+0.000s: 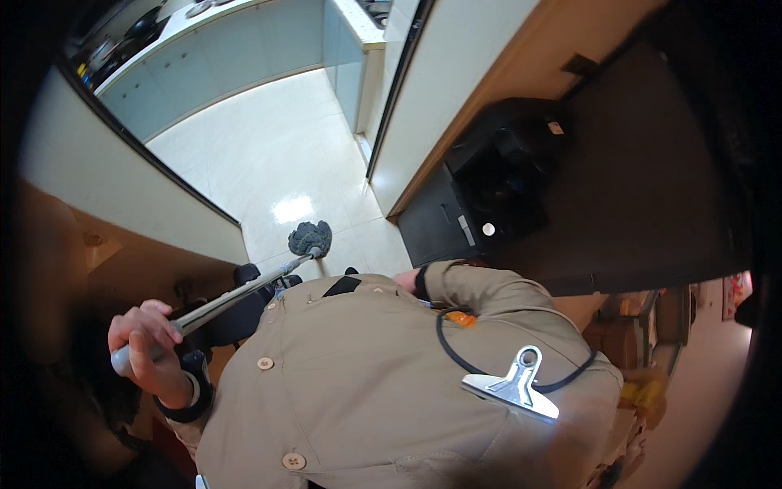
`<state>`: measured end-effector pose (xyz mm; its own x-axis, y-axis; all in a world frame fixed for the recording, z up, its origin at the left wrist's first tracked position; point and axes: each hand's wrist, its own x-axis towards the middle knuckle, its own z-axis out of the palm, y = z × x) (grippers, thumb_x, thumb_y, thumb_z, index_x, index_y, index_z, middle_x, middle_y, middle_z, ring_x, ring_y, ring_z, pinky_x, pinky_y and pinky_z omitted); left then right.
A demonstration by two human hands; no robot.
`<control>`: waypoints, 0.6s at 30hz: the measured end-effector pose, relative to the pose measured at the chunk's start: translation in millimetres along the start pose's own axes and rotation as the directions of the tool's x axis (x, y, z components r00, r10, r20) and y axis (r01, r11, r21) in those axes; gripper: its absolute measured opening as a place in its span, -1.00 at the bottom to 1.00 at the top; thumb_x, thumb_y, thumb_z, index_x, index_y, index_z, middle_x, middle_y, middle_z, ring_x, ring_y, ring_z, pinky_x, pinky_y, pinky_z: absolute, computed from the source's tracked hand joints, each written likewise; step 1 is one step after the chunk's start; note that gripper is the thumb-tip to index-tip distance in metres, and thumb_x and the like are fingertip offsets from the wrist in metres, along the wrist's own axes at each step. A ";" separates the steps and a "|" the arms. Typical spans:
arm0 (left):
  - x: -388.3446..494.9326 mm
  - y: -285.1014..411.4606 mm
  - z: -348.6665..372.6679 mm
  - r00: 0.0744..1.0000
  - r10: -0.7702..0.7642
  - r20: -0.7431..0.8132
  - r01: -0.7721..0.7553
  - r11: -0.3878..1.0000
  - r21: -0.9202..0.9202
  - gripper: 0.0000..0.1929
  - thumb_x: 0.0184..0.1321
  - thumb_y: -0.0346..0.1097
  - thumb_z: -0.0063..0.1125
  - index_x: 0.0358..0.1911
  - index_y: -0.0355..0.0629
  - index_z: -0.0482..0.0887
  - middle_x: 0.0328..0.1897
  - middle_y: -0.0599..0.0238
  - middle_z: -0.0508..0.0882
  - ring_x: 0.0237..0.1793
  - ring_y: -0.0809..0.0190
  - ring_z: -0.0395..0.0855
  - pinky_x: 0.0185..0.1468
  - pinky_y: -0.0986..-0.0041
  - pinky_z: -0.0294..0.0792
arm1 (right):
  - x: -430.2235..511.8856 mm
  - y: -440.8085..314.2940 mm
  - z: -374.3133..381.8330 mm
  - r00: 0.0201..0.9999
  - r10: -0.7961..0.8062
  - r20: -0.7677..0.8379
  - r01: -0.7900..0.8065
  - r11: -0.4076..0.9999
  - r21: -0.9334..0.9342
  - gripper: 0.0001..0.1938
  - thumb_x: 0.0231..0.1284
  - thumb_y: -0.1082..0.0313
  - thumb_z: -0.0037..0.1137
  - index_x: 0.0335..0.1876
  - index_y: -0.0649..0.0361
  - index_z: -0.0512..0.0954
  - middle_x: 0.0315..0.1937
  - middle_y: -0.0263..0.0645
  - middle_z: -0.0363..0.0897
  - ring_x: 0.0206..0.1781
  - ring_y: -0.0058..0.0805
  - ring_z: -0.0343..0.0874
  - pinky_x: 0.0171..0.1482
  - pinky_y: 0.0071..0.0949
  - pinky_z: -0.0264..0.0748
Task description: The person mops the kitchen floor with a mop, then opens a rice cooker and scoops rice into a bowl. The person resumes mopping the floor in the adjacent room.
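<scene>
My left hand point(146, 345) grips the upper end of a mop handle point(226, 301), close to its grey end cap. The handle slants away to a dark grey mop head point(310, 238), which rests on the pale tiled floor point(275, 153) in the doorway. Only a small part of my right hand point(405, 280) shows beyond the front of my beige shirt; its fingers are hidden, so what it holds cannot be made out.
Doorway walls stand left point(140, 165) and right point(452, 79). Beyond them are light blue kitchen cabinets point(226, 73) and a counter with pans. A black cabinet point(431, 214) stands right of the doorway, and a dark chair point(235, 321) lies near the handle at left.
</scene>
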<state>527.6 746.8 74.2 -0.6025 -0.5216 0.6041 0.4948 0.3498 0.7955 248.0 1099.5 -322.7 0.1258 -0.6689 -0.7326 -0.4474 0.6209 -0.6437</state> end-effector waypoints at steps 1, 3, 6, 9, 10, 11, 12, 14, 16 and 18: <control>-0.7 -0.2 0.4 1.000 0.005 -0.006 -0.005 1.000 0.014 -0.75 0.40 -0.23 -0.02 -0.46 -0.12 0.42 -0.69 0.38 0.40 -0.65 0.33 0.39 -0.15 0.29 0.39 | 9.3 -6.6 0.1 0.989 0.091 -0.120 -0.106 0.986 -0.128 -0.52 0.29 0.02 0.15 0.17 0.21 0.59 0.11 -0.01 0.66 0.13 -0.17 0.61 0.18 -0.19 0.44; -2.1 -1.7 1.0 1.000 0.010 -0.007 -0.010 1.000 0.023 -0.73 0.41 -0.21 -0.04 -0.46 -0.12 0.41 -0.69 0.39 0.38 -0.64 0.34 0.37 -0.16 0.29 0.38 | 16.5 -9.8 0.9 0.966 -0.092 -0.243 0.065 0.991 -0.117 -0.55 0.26 0.01 0.10 0.07 0.21 0.63 -0.02 0.09 0.68 0.00 -0.04 0.65 0.07 -0.15 0.48; -3.4 -2.2 3.2 1.000 0.024 -0.004 -0.024 0.999 0.032 -0.70 0.42 -0.20 -0.06 -0.50 -0.10 0.36 -0.70 0.39 0.35 -0.65 0.34 0.34 -0.17 0.30 0.37 | 9.0 0.9 -2.5 0.992 0.101 -0.080 -0.104 0.994 -0.038 -0.53 0.28 0.03 0.12 0.13 0.23 0.61 0.05 -0.08 0.69 0.04 -0.21 0.61 0.14 -0.21 0.44; -3.2 -0.7 4.6 1.000 0.010 -0.016 -0.009 0.998 0.063 -0.65 0.46 -0.21 -0.11 -0.56 -0.08 0.35 -0.72 0.40 0.33 -0.64 0.35 0.31 -0.16 0.32 0.35 | -7.4 13.5 -5.4 0.987 -0.153 0.050 0.151 0.988 0.042 -0.55 0.33 0.05 0.14 0.16 0.22 0.61 0.07 -0.10 0.68 0.04 -0.34 0.55 0.14 -0.22 0.43; -3.3 -0.5 5.2 1.000 -0.005 -0.026 0.007 0.998 0.059 -0.64 0.46 -0.21 -0.11 -0.56 -0.08 0.33 -0.72 0.40 0.32 -0.63 0.35 0.30 -0.15 0.32 0.34 | -9.5 14.0 -5.9 0.995 -0.099 0.026 0.098 0.995 0.006 -0.56 0.33 0.05 0.15 0.15 0.22 0.61 0.07 -0.09 0.68 0.04 -0.35 0.55 0.13 -0.22 0.44; -1.9 0.1 6.1 1.000 -0.007 -0.019 0.008 0.998 0.059 -0.64 0.46 -0.21 -0.11 -0.57 -0.07 0.33 -0.72 0.40 0.32 -0.63 0.36 0.29 -0.15 0.33 0.34 | -7.4 9.5 -6.0 0.999 -0.029 -0.018 0.028 0.998 -0.059 -0.56 0.33 0.05 0.16 0.14 0.22 0.62 0.07 -0.08 0.68 0.03 -0.36 0.55 0.12 -0.22 0.44; -1.9 0.1 6.7 1.000 -0.009 -0.014 0.010 0.998 0.060 -0.64 0.46 -0.20 -0.11 -0.57 -0.07 0.32 -0.72 0.40 0.32 -0.63 0.36 0.28 -0.15 0.33 0.34 | -4.3 4.9 -5.9 1.000 0.025 -0.018 -0.024 0.999 0.045 -0.59 0.34 0.06 0.12 0.08 0.25 0.64 0.03 -0.04 0.70 -0.01 -0.27 0.61 0.09 -0.17 0.47; -1.0 0.5 7.8 1.000 -0.001 -0.021 0.002 0.998 0.067 -0.64 0.46 -0.21 -0.11 -0.57 -0.06 0.30 -0.72 0.41 0.29 -0.64 0.37 0.25 -0.15 0.33 0.33 | 11.0 -14.0 -2.6 0.986 0.013 -0.167 -0.046 0.981 -0.191 -0.58 0.34 0.04 0.07 0.03 0.27 0.65 0.00 0.00 0.70 -0.04 -0.15 0.64 0.06 -0.13 0.48; -0.3 0.6 8.1 0.999 -0.006 -0.034 0.008 0.997 0.077 -0.64 0.46 -0.22 -0.11 -0.57 -0.06 0.30 -0.72 0.41 0.28 -0.64 0.37 0.25 -0.15 0.33 0.33 | 10.2 -21.0 -1.6 0.988 0.012 -0.155 -0.050 0.969 -0.242 -0.56 0.34 0.03 0.07 0.06 0.26 0.64 0.05 0.01 0.68 0.01 -0.15 0.63 0.09 -0.14 0.46; 0.7 -0.4 8.2 1.000 0.001 -0.024 0.001 0.998 0.067 -0.64 0.46 -0.23 -0.12 -0.58 -0.07 0.30 -0.71 0.41 0.27 -0.63 0.37 0.26 -0.15 0.33 0.33 | -1.2 -17.3 -1.9 0.990 0.131 -0.061 -0.136 0.987 -0.090 -0.55 0.33 0.02 0.08 0.10 0.23 0.62 0.10 -0.01 0.66 0.06 -0.18 0.61 0.13 -0.16 0.45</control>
<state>521.8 752.6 74.7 -0.5868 -0.5397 0.6037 0.4513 0.4010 0.7972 253.9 1088.7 -310.2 0.0118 -0.6059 -0.7955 -0.5386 0.6664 -0.5156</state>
